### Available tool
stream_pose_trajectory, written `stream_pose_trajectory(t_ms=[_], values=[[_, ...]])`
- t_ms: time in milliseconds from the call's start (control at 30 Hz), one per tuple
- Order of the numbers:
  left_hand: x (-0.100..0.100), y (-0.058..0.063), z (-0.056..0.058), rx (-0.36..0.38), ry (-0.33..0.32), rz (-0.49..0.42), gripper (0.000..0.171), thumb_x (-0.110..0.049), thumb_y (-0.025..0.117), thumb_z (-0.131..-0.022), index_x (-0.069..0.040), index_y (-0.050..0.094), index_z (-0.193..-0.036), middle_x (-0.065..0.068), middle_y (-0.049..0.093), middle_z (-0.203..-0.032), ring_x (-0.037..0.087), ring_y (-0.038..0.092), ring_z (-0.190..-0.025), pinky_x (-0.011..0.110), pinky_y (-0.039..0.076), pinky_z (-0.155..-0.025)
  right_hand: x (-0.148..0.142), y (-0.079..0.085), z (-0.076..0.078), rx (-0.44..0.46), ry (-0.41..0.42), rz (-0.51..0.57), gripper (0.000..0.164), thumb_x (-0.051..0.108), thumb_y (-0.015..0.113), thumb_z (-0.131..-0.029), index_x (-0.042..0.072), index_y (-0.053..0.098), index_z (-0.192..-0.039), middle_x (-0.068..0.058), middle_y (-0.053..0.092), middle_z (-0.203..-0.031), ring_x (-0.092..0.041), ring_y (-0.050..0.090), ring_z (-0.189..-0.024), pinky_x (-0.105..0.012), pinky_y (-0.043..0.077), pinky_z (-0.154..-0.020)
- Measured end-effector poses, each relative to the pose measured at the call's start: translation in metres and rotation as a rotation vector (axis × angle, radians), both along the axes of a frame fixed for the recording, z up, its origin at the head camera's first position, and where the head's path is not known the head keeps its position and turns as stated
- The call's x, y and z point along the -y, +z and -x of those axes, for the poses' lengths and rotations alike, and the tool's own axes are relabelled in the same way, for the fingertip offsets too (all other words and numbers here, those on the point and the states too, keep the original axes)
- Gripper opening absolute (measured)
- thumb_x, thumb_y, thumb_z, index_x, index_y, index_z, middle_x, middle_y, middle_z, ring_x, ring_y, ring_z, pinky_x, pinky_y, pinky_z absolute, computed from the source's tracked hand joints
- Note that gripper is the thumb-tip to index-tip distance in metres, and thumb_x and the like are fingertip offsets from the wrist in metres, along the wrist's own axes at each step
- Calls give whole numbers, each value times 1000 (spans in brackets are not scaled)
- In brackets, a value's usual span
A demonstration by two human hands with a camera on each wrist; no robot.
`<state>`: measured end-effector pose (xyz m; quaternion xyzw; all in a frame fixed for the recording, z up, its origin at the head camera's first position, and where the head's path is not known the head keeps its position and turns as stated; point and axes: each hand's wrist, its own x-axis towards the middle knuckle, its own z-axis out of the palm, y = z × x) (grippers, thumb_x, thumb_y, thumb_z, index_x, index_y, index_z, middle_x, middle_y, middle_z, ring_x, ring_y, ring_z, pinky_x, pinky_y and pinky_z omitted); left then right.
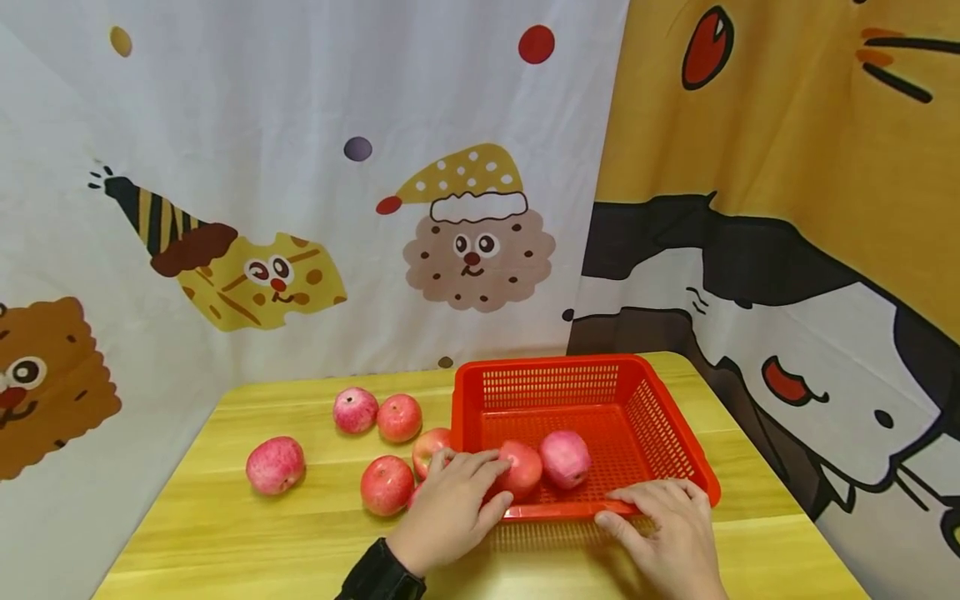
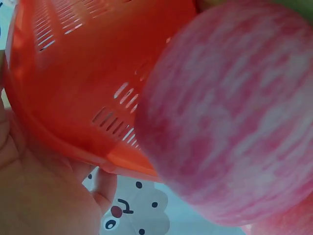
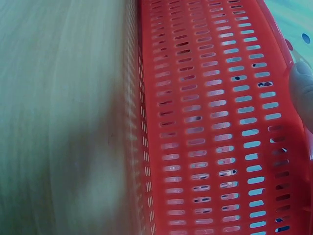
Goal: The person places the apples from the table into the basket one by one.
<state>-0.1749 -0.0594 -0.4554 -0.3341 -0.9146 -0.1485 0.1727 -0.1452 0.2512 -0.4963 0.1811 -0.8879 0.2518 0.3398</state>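
A red plastic basket (image 1: 675, 433) with slotted walls stands on the table. My left hand (image 1: 450, 508) holds its front left corner, fingers over the rim. The front rim is pinched by my right hand (image 1: 663, 529), with the thumb (image 3: 302, 93) showing in the right wrist view. Inside the basket lie a red apple (image 1: 519, 468), close to my left fingers, and a pinker apple (image 1: 565, 458) touching or nearly touching it. A streaked pink apple (image 2: 230, 112) fills much of the left wrist view, beside the basket wall (image 2: 88, 83).
Left of the basket lie several loose apples, among them a red one (image 1: 387, 485), one at the back (image 1: 356, 410) and one farther left (image 1: 276, 465). The wooden table (image 1: 202, 533) backs onto a cartoon-printed curtain (image 1: 300, 100). A black band (image 1: 382, 575) circles my left wrist.
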Motion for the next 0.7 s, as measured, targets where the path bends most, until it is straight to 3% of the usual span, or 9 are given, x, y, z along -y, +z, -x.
stream_pose_trajectory(t_ms=[167, 467, 700], values=[[-1, -5, 0, -32, -6, 11, 40, -45, 43, -103, -19, 69, -119, -5, 65, -118, 15, 52, -109, 49, 31, -94, 0, 2, -1, 6, -1, -1, 32, 47, 86, -67, 23, 76, -86, 9, 70, -86, -16, 55, -85, -51, 28, -84], [0, -10, -1, -51, -6, -18, 32, -38, 52, -100, -18, 70, -118, -5, 66, -116, 16, 51, -109, 55, 30, -97, 2, 3, -1, -4, -18, -12, 31, 47, 86, -67, 24, 75, -85, 10, 70, -86, -15, 54, -85, -51, 28, -83], [0, -7, -5, -31, -1, -41, 42, -47, 45, -103, -16, 69, -119, -3, 65, -118, 15, 51, -113, 52, 30, -99, 3, 3, -1, -1, -21, -13, 31, 47, 86, -67, 24, 76, -85, 9, 70, -86, -15, 54, -85, -53, 28, -84]])
